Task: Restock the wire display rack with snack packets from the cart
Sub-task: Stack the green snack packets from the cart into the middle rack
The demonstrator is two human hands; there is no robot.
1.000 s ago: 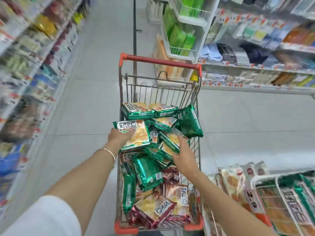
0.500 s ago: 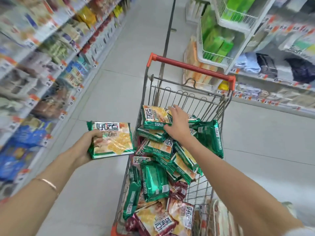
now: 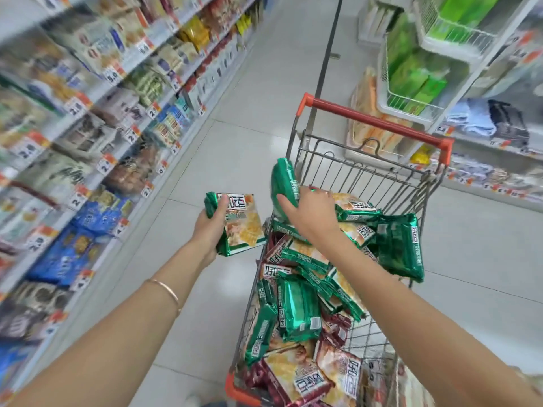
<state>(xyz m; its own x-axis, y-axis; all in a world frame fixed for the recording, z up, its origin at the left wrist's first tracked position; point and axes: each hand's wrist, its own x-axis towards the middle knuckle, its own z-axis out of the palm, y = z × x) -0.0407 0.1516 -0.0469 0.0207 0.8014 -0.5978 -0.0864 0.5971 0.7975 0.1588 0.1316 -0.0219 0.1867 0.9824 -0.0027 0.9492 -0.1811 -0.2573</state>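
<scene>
A wire shopping cart (image 3: 379,124) with a red handle stands in the aisle, heaped with green and dark red snack packets (image 3: 296,306). My left hand (image 3: 210,227) grips a green packet (image 3: 239,223) to the left of the cart, above the floor. My right hand (image 3: 308,211) holds a second green packet (image 3: 283,186) lifted on edge over the cart's left rim, thumb along its lower side. The wire display rack I stock is not in view.
Stocked shelves (image 3: 88,127) with price tags line the left side of the aisle. A white wire rack (image 3: 411,74) of green packs and a shelf of folded cloth items stand at right, beyond the cart. Tiled floor runs between them.
My right hand has lifted a green packet out of the pile and tipped it up over the cart's left rim. My left hand has brought its packet closer to the cart. The view swung left.
</scene>
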